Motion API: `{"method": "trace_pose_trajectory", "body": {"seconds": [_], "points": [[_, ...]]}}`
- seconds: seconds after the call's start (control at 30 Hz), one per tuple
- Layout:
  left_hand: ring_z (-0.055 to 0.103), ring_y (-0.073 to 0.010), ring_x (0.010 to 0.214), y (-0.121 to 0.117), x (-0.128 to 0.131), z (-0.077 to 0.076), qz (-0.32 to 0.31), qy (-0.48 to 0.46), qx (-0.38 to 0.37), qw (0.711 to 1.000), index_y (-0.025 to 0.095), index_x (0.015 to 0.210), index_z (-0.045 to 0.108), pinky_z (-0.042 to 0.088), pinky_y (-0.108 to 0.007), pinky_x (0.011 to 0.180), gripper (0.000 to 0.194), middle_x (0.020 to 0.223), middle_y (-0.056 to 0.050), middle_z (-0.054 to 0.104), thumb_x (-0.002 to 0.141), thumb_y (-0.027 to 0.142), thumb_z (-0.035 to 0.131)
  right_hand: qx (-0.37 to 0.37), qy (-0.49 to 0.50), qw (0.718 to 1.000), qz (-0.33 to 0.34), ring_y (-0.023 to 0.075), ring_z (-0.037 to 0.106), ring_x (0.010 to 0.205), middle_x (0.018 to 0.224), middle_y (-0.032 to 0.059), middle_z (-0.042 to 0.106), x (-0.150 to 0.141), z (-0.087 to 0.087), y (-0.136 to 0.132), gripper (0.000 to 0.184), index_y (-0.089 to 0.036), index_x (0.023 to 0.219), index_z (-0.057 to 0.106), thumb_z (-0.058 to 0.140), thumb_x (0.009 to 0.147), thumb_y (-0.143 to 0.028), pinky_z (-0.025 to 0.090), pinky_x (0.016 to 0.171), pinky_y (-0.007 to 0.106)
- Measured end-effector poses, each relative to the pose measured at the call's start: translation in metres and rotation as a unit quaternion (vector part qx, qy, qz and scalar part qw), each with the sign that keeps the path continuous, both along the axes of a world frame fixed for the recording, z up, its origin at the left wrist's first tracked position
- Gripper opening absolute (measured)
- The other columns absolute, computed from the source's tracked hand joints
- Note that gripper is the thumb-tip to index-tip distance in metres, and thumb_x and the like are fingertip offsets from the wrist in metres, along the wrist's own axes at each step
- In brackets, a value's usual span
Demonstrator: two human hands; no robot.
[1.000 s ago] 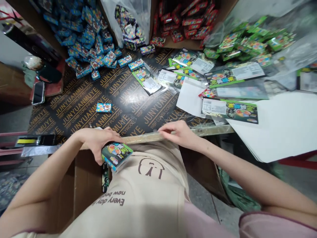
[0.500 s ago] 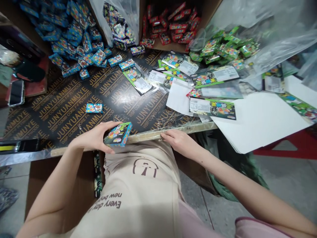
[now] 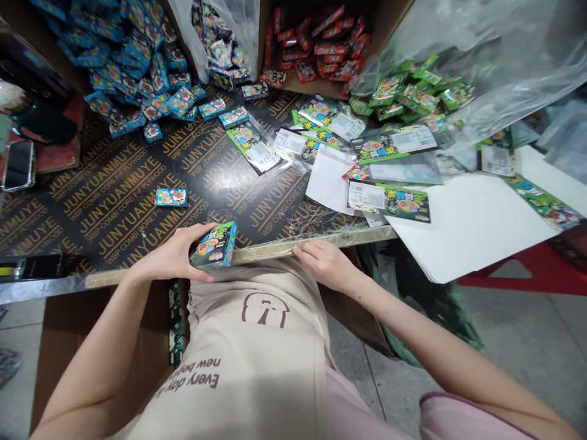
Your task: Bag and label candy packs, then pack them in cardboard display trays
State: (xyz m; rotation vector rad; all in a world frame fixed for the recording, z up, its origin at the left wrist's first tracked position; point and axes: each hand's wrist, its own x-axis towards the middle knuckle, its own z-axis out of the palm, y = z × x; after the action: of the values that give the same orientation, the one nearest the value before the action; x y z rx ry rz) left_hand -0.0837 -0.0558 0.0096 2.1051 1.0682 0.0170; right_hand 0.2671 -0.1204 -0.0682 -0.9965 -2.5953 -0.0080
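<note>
My left hand grips a stack of small colourful boxes wrapped in a printed sleeve, holding it at the near edge of the black plywood table. My right hand rests on the table's wooden front edge, fingers stretched along it and holding nothing. A single blue box lies alone on the table beyond my left hand. Flat printed sleeves and white sheets lie to the right.
Heaps of small boxes fill the back: blue at left, purple in a plastic bag, red in a carton, green on clear plastic. A phone lies far left. A cardboard box stands under the table.
My left hand lifted the wrapped stack from my lap up to the table edge. My right hand slid slightly down along the front edge. The view shifted a little to the right.
</note>
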Motion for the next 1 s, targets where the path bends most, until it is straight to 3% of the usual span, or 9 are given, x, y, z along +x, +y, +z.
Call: {"method": "trace_pose_trajectory", "body": {"seconds": [0.17, 0.27, 0.33, 0.5, 0.57, 0.63, 0.7, 0.8, 1.0], "points": [[0.051, -0.0322, 0.123, -0.001, 0.007, -0.001, 0.020, 0.004, -0.006, 1.000, 0.018, 0.142, 0.039, 0.036, -0.042, 0.107, 0.099, 0.139, -0.012, 0.051, 0.059, 0.057, 0.078, -0.146, 0.111, 0.983, -0.029, 0.0170, 0.059, 0.070, 0.080, 0.0084, 0.064, 0.005, 0.010, 0.000, 0.022, -0.012, 0.105, 0.065, 0.050, 0.090, -0.018, 0.051, 0.066, 0.030], [0.051, -0.0324, 0.119, -0.004, 0.022, -0.004, 0.053, 0.041, 0.035, 0.997, 0.018, 0.141, 0.040, 0.033, -0.046, 0.106, 0.099, 0.130, -0.013, 0.055, 0.057, 0.053, 0.079, -0.238, 0.251, 0.931, -0.113, 0.0145, 0.060, 0.066, 0.081, 0.0059, 0.065, -0.007, 0.022, 0.007, 0.030, -0.016, 0.115, 0.064, 0.058, 0.089, -0.029, 0.052, 0.065, 0.030], [0.052, -0.0318, 0.115, -0.006, 0.034, -0.007, 0.074, 0.055, 0.091, 0.992, 0.019, 0.138, 0.042, 0.031, -0.047, 0.104, 0.096, 0.121, -0.011, 0.057, 0.055, 0.051, 0.078, -0.334, 0.363, 0.858, -0.145, 0.0140, 0.062, 0.067, 0.084, 0.0053, 0.066, -0.025, 0.030, 0.015, 0.035, -0.018, 0.119, 0.063, 0.058, 0.089, -0.036, 0.054, 0.064, 0.029], [0.051, -0.0296, 0.109, -0.010, 0.054, -0.018, 0.106, 0.036, 0.205, 0.972, 0.019, 0.136, 0.043, 0.029, -0.046, 0.101, 0.088, 0.115, -0.010, 0.057, 0.059, 0.047, 0.074, -0.572, 0.556, 0.597, -0.089, 0.0128, 0.064, 0.070, 0.091, 0.0026, 0.069, -0.078, 0.037, 0.033, 0.057, -0.024, 0.135, 0.051, 0.066, 0.082, -0.038, 0.058, 0.061, 0.028], [0.051, -0.0292, 0.108, -0.011, 0.054, -0.020, 0.122, 0.031, 0.238, 0.963, 0.020, 0.137, 0.042, 0.029, -0.046, 0.101, 0.085, 0.114, -0.010, 0.057, 0.061, 0.043, 0.072, -0.598, 0.598, 0.527, -0.083, 0.0119, 0.063, 0.068, 0.085, 0.0000, 0.069, -0.089, 0.036, 0.037, 0.066, -0.025, 0.137, 0.049, 0.073, 0.076, -0.034, 0.059, 0.062, 0.029], [0.051, -0.0294, 0.110, -0.012, 0.053, -0.021, 0.131, 0.033, 0.270, 0.953, 0.020, 0.138, 0.042, 0.027, -0.046, 0.102, 0.084, 0.116, -0.011, 0.056, 0.062, 0.041, 0.070, -0.611, 0.619, 0.486, -0.087, 0.0114, 0.062, 0.065, 0.078, -0.0012, 0.069, -0.094, 0.034, 0.039, 0.066, -0.023, 0.134, 0.052, 0.075, 0.073, -0.032, 0.059, 0.060, 0.028], [0.050, -0.0307, 0.112, -0.014, 0.051, -0.021, 0.130, 0.045, 0.306, 0.942, 0.018, 0.138, 0.043, 0.024, -0.049, 0.105, 0.081, 0.117, -0.013, 0.056, 0.064, 0.040, 0.069, -0.618, 0.622, 0.471, -0.101, 0.0114, 0.062, 0.063, 0.076, -0.0009, 0.069, -0.094, 0.033, 0.039, 0.064, -0.021, 0.130, 0.056, 0.077, 0.071, -0.033, 0.059, 0.058, 0.028], [0.049, -0.0323, 0.113, -0.019, 0.053, -0.020, 0.131, 0.070, 0.359, 0.921, 0.019, 0.137, 0.047, 0.019, -0.052, 0.109, 0.074, 0.117, -0.014, 0.057, 0.069, 0.036, 0.067, -0.609, 0.605, 0.497, -0.129, 0.0121, 0.064, 0.065, 0.081, 0.0006, 0.071, -0.092, 0.031, 0.042, 0.063, -0.021, 0.126, 0.059, 0.078, 0.066, -0.031, 0.058, 0.057, 0.026], [0.049, -0.0309, 0.115, -0.033, 0.055, -0.025, 0.151, 0.067, 0.436, 0.885, 0.030, 0.134, 0.053, 0.017, -0.051, 0.109, 0.061, 0.118, -0.011, 0.058, 0.074, 0.020, 0.063, -0.518, 0.529, 0.665, -0.097, 0.0134, 0.068, 0.074, 0.083, -0.0001, 0.071, -0.086, 0.040, 0.047, 0.061, -0.021, 0.125, 0.060, 0.073, 0.065, -0.017, 0.059, 0.074, 0.029]]}}
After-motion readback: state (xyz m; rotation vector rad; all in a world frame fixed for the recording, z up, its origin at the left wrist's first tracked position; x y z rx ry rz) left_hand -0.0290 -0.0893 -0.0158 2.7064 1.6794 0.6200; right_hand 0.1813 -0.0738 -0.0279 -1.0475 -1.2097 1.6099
